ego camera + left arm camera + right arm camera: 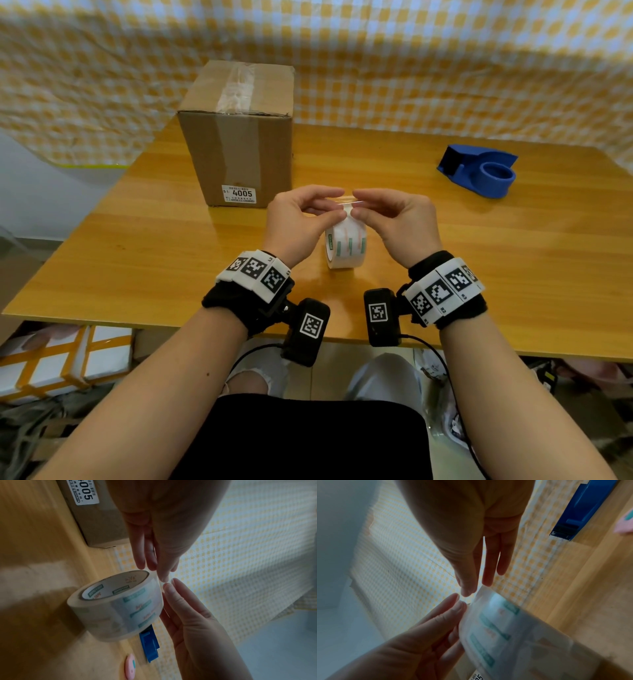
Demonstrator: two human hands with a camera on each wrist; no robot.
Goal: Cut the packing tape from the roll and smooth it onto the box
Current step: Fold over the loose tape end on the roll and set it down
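the tape roll [346, 245] stands on its edge on the wooden table [513, 260], near the front edge, between the two hands. the left hand [298, 219] and the right hand [397, 219] meet at the top of the roll, thumb and fingertips of each pinching the clear loose tape end there; the strip itself is transparent and hard to trace. from the left wrist view the roll [116, 605] shows its printed core and the fingertips [169, 589] almost touching just above its rim. in the right wrist view the roll [496, 628] is blurred and cut off at the bottom.

the cardboard box [239, 133] stands upright behind and left of the hands, close but apart, already bearing a tape strip over its top and a label reading 4005. bare table lies open to the right, up to the blue tape dispenser [479, 171] near the far right edge. its toothed blade [561, 536] shows only from the right wrist. a small pink round object [131, 667], unseen from the head, lies on the table; what it is i cannot tell. a yellow checked cloth [411, 61] hangs behind.
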